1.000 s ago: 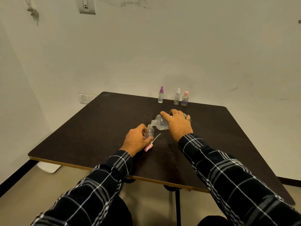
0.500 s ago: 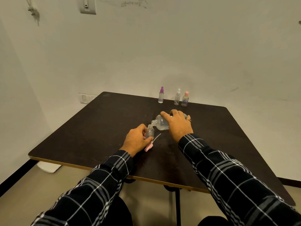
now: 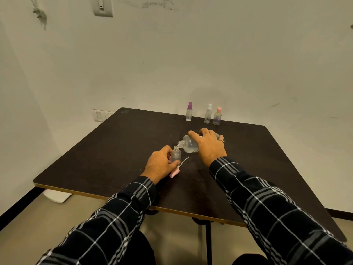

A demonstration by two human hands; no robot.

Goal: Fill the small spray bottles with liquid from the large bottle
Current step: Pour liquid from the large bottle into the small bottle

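Large bottle (image 3: 188, 145) right of small bottle (image 3: 175, 155)

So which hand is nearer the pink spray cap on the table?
Left. The left hand, gripping the small bottle, sits beside the cap; the right hand tilts the large bottle farther back.

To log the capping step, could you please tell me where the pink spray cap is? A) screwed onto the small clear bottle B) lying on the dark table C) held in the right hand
B: the pink plastic spray cap lies on the dark wooden table beside the left hand, which holds the small clear plastic bottle open-necked.
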